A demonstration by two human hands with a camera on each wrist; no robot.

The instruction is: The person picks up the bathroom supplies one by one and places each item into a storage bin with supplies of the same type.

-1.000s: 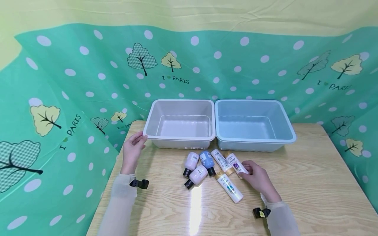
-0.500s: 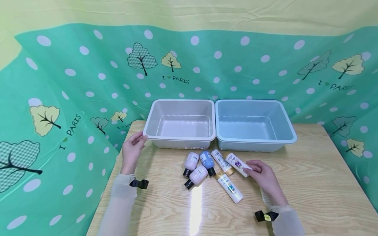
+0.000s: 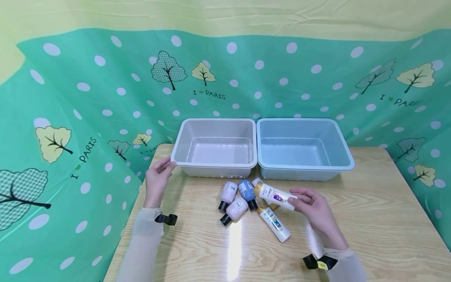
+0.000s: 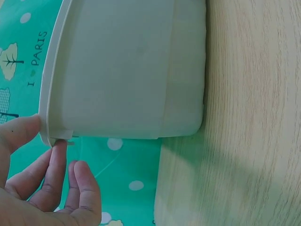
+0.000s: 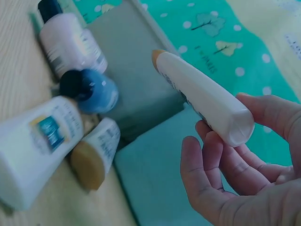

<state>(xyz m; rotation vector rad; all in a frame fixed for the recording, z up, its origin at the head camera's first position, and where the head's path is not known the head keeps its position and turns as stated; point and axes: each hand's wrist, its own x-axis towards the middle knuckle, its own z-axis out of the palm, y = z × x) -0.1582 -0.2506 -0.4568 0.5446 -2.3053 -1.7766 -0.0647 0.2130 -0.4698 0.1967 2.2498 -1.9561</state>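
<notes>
While the right hand [image 3: 318, 213] pinches it near the base, purple-labelled white bottle [image 3: 276, 196] is held above the table [image 3: 197, 250], tilted, gold cap pointing left, over a second white bottle [image 5: 106, 141] mostly hidden in head view. Third white bottle [image 3: 275, 224] lies nearer the person. Left of these: blue bottle [image 3: 246, 190] and two pale pink bottles [image 3: 237, 208], black caps, lying down. Behind: gray bin [image 3: 215, 172] and light blue bin [image 3: 299, 174], side by side. Left hand [image 3: 157, 182] pinches gray bin's near left rim corner. Green printed cloth [image 3: 116, 78] hangs behind.
</notes>
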